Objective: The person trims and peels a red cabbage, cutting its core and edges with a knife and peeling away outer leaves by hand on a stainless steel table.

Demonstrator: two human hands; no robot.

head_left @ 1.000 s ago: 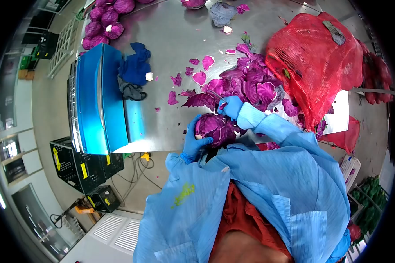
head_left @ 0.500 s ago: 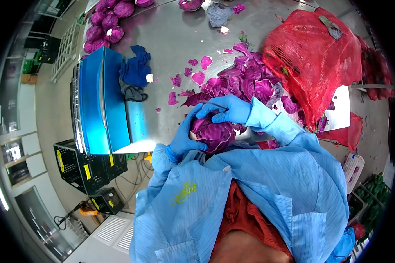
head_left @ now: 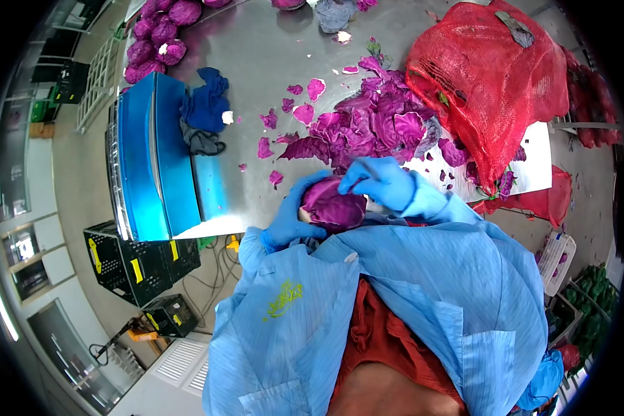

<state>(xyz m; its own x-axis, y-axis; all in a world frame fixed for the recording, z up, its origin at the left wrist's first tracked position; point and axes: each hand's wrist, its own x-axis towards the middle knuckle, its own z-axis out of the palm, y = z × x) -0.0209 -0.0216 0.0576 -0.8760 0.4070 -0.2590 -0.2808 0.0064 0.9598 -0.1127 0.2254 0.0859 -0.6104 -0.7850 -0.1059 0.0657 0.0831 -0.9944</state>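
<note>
My left hand, in a blue glove, is wrapped round the left side of a red cabbage head at the table's near edge. My right hand, gloved too, is at the cabbage's upper right with its fingers bent together. A thin dark tool, blurred, seems to lie in its grip; its blade is hard to make out. Beyond both hands lies a pile of loose purple leaves, with smaller scraps scattered to its left.
A blue box-like unit stands left on the metal table, beside blue and grey cloths. Cabbages are heaped at the far left. A red mesh bag lies right. Black crates stand on the floor.
My right hand moved onto the cabbage, then back toward the right. The cabbage now looks smoother and smaller, and another leaf scrap lies on the table beyond my left hand.
</note>
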